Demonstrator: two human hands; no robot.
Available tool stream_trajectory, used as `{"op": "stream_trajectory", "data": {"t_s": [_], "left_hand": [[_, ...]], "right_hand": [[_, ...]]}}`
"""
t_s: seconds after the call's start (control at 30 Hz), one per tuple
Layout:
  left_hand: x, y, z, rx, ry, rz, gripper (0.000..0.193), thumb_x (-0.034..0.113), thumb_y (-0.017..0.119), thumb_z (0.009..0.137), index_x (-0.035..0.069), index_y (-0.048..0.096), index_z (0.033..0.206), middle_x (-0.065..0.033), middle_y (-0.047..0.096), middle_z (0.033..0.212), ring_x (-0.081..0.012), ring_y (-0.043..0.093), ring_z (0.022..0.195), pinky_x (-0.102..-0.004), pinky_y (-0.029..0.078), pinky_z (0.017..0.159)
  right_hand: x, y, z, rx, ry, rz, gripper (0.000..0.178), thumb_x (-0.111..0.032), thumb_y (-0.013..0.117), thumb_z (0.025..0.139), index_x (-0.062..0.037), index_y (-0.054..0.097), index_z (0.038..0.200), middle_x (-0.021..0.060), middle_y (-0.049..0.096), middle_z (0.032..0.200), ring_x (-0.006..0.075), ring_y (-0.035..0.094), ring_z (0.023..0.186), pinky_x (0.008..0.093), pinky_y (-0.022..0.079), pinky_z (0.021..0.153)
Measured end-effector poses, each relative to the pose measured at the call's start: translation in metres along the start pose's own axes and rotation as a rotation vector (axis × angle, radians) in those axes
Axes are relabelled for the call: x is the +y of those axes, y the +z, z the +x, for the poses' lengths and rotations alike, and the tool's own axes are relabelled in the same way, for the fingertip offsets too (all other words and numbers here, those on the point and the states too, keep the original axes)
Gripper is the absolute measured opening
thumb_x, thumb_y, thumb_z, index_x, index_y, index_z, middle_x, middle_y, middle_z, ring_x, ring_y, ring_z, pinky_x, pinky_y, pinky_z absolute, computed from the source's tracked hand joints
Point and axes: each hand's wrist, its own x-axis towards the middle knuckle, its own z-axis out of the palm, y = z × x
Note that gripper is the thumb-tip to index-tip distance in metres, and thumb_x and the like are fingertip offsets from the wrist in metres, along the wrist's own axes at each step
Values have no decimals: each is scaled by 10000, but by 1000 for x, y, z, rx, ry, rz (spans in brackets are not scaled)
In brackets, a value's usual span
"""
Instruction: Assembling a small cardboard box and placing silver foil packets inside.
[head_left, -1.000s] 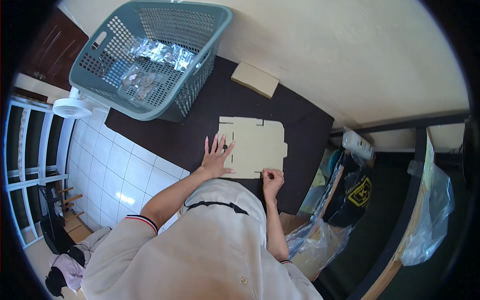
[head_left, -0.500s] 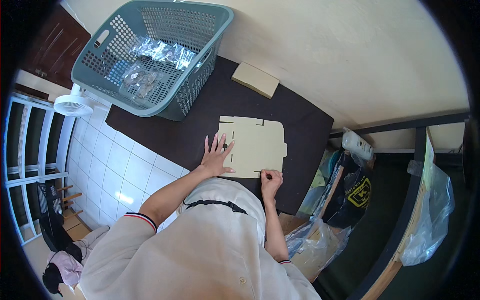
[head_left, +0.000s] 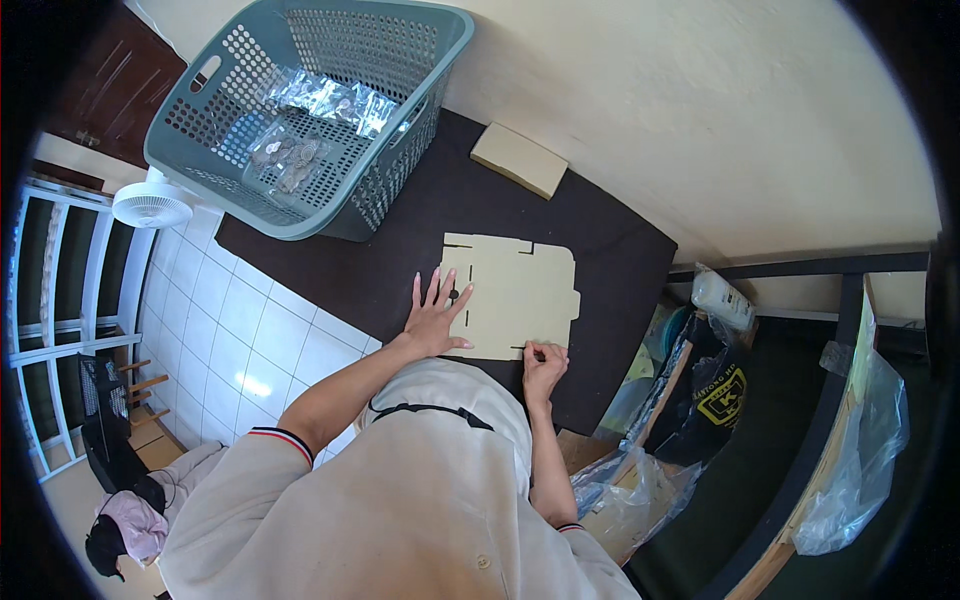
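A flat, die-cut cardboard box blank (head_left: pixel 522 295) lies on the dark tabletop in front of me, with slits along its edges and a small tab on its right side. My left hand (head_left: pixel 433 320) rests on its left part with the fingers spread, close to a small dark hole. At the blank's lower right edge my right hand (head_left: pixel 544 365) has its fingers curled together near a slit. Whether they pinch the cardboard or something small is hidden.
On the table's far left stands a grey-green perforated basket (head_left: pixel 350 185) holding several clear packets (head_left: pixel 335 102). A folded cardboard box (head_left: pixel 519 160) sits by the wall. To the right are plastic-wrapped things (head_left: pixel 720 300). A person (head_left: pixel 135 525) is at the lower left, below a white fan (head_left: pixel 152 205).
The view has shifted slightly, so everything sits a little differently in the picture. Both hands keep their places on the cardboard blank.
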Motion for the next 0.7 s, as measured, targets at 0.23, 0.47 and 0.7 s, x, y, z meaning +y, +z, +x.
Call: {"op": "stream_trajectory", "data": {"t_s": [0.23, 0.47, 0.7], "left_hand": [[-1, -1, 0, -1, 1, -5, 1213, 733, 742, 821, 207, 139, 1732, -275, -45, 1766, -504, -107, 1618, -738, -87, 1232], [-1, -1, -1, 7, 6, -10, 1205, 718, 748, 825, 204, 144, 1732, -276, -43, 1766, -505, -97, 1619, -745, -68, 1233], [-2, -1, 1, 2, -6, -26, 1212, 705, 767, 816, 219, 139, 1732, -262, -38, 1771, -490, -98, 1623, -739, -78, 1235]], "right_hand": [[-2, 13, 18, 22, -22, 0, 126, -84, 836, 812, 4, 747, 801, 147, 706, 811, 346, 645, 871, 468, 463, 829], [-7, 30, 50, 18, -24, 41, 109, -70, 819, 833, 13, 752, 809, 139, 697, 806, 343, 617, 853, 469, 468, 828], [-11, 51, 90, -20, 35, 63, 93, -93, 808, 860, -9, 767, 857, 119, 712, 879, 332, 611, 952, 471, 431, 929]]}}
